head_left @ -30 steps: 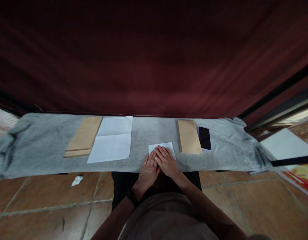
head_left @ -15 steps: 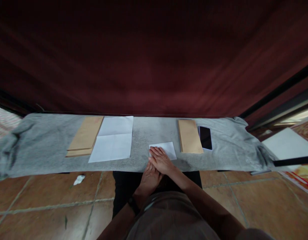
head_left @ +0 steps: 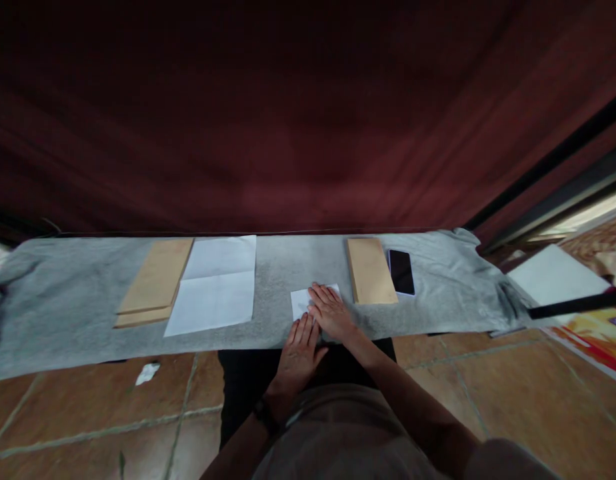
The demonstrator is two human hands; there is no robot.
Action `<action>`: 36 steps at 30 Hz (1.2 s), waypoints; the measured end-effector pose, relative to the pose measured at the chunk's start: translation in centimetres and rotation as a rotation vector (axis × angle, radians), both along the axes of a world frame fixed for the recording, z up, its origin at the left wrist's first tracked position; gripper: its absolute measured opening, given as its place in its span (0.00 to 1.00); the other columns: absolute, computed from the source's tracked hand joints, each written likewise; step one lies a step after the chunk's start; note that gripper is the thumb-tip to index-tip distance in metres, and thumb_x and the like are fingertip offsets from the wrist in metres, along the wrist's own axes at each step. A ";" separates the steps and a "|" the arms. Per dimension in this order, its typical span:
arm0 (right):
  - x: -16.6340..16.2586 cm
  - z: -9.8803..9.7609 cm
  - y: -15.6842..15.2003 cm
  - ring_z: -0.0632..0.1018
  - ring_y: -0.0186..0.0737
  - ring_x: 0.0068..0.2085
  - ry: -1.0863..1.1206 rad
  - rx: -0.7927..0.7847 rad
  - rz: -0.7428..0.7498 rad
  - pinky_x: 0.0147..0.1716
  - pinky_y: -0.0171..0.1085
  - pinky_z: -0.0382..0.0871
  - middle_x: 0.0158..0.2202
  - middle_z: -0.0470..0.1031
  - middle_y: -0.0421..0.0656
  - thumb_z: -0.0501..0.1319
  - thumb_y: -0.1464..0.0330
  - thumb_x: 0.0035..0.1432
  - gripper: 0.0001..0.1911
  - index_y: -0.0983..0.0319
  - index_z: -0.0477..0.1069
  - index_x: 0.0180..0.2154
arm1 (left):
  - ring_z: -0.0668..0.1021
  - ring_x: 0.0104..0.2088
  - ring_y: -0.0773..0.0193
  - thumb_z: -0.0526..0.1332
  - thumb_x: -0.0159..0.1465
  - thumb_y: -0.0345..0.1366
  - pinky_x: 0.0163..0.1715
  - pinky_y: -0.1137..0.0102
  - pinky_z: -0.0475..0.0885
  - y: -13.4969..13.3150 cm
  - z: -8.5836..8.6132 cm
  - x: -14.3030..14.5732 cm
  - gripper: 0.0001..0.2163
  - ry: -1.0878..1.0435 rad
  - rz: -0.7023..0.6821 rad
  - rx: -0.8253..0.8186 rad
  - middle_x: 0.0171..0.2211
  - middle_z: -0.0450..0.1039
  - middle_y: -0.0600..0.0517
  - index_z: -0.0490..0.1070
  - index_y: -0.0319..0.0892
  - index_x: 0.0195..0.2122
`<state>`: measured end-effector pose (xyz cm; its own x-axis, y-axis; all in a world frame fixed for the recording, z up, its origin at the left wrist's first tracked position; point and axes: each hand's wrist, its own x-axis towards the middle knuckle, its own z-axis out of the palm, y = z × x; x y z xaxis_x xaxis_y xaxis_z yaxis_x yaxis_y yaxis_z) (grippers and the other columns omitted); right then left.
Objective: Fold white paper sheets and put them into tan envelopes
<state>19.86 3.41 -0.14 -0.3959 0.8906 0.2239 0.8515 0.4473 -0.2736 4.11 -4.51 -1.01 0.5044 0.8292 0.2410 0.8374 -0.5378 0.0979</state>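
A small piece of folded white paper (head_left: pixel 300 303) lies on the grey cloth near the front edge. Flat across its right part rests my right hand (head_left: pixel 331 312), fingers stretched out. My left hand (head_left: pixel 299 352) lies just below, its extended fingertips at the paper's lower edge and close to the right hand. Neither hand grips anything. Left of them, a larger white sheet (head_left: pixel 219 280) with a crease across its middle lies flat. Its left side meets a stack of brown paper envelopes (head_left: pixel 157 277).
On the right lie another brown envelope stack (head_left: pixel 372 270) and a dark-screened phone (head_left: pixel 402 272) beside it. Grey cloth (head_left: pixel 78 300) covers the narrow table. A dark red curtain (head_left: pixel 288 133) hangs behind. A white board (head_left: pixel 558 280) and a black bar (head_left: pixel 573 307) are at far right.
My right hand has slid to the right across the small paper, uncovering its left part. The left hand's fingers now show beside it rather than beneath it. The whole view has shifted slightly.
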 end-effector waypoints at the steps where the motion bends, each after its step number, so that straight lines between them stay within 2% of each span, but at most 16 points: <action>1: 0.6 -0.1 -0.2 0.62 0.46 0.69 -0.011 0.012 -0.022 0.68 0.50 0.56 0.69 0.59 0.48 0.52 0.63 0.72 0.25 0.62 0.61 0.66 | 0.64 0.67 0.46 0.55 0.70 0.45 0.64 0.52 0.63 0.0 0.3 0.0 0.28 0.005 -0.001 0.002 0.67 0.62 0.36 0.61 0.33 0.66; 4: 2.0 -0.3 -1.0 0.61 0.47 0.69 -0.043 0.043 -0.066 0.68 0.50 0.55 0.69 0.59 0.50 0.51 0.62 0.72 0.27 0.65 0.58 0.68 | 0.65 0.67 0.49 0.54 0.71 0.41 0.63 0.54 0.65 0.2 1.2 0.2 0.24 0.001 0.029 -0.015 0.67 0.62 0.40 0.62 0.36 0.66; 8: 2.8 -0.4 -2.3 0.59 0.49 0.70 -0.057 0.066 -0.119 0.68 0.50 0.54 0.69 0.58 0.54 0.50 0.61 0.72 0.30 0.70 0.54 0.69 | 0.66 0.66 0.50 0.51 0.72 0.39 0.61 0.55 0.67 1.2 2.0 1.3 0.23 -0.044 0.142 -0.039 0.68 0.59 0.42 0.61 0.38 0.66; 13: 2.4 -0.4 -2.9 0.59 0.49 0.70 -0.051 0.069 -0.174 0.68 0.51 0.54 0.70 0.57 0.54 0.49 0.64 0.72 0.28 0.69 0.55 0.68 | 0.59 0.70 0.48 0.49 0.73 0.41 0.67 0.49 0.58 3.5 1.3 3.2 0.25 -0.107 0.204 -0.006 0.69 0.56 0.39 0.58 0.35 0.68; 18: 2.3 -0.6 -2.8 0.59 0.49 0.70 -0.042 0.068 -0.200 0.68 0.50 0.53 0.70 0.57 0.53 0.49 0.67 0.71 0.27 0.68 0.56 0.68 | 0.59 0.70 0.46 0.48 0.73 0.46 0.66 0.47 0.58 4.7 0.6 2.8 0.29 -0.141 0.220 0.006 0.68 0.57 0.34 0.55 0.31 0.69; 24: 2.3 -0.5 -2.9 0.61 0.50 0.69 -0.010 0.076 -0.218 0.68 0.51 0.54 0.69 0.59 0.54 0.51 0.63 0.71 0.29 0.68 0.55 0.68 | 0.59 0.69 0.46 0.48 0.73 0.44 0.66 0.48 0.59 4.5 0.2 1.0 0.29 -0.145 0.274 0.026 0.68 0.58 0.34 0.52 0.30 0.70; 29: 2.4 -0.6 -4.6 0.61 0.49 0.69 -0.005 0.075 -0.232 0.68 0.51 0.54 0.69 0.59 0.54 0.50 0.62 0.72 0.30 0.70 0.53 0.69 | 0.59 0.70 0.46 0.48 0.73 0.42 0.66 0.47 0.58 4.0 0.3 1.0 0.28 -0.118 0.283 0.039 0.68 0.57 0.34 0.52 0.30 0.70; 33: 2.8 -1.1 -6.5 0.61 0.50 0.69 0.004 0.094 -0.183 0.68 0.52 0.54 0.69 0.60 0.53 0.50 0.61 0.72 0.30 0.68 0.53 0.69 | 0.57 0.70 0.48 0.48 0.73 0.40 0.67 0.48 0.57 3.3 0.4 1.2 0.27 -0.092 0.222 0.033 0.69 0.54 0.35 0.52 0.32 0.70; 36: 3.3 -1.2 -7.4 0.62 0.52 0.69 0.004 0.095 -0.172 0.67 0.54 0.55 0.69 0.59 0.55 0.51 0.60 0.71 0.32 0.68 0.52 0.70 | 0.56 0.71 0.49 0.49 0.73 0.42 0.68 0.49 0.57 2.6 0.6 0.9 0.29 -0.074 0.170 0.013 0.70 0.53 0.35 0.50 0.33 0.71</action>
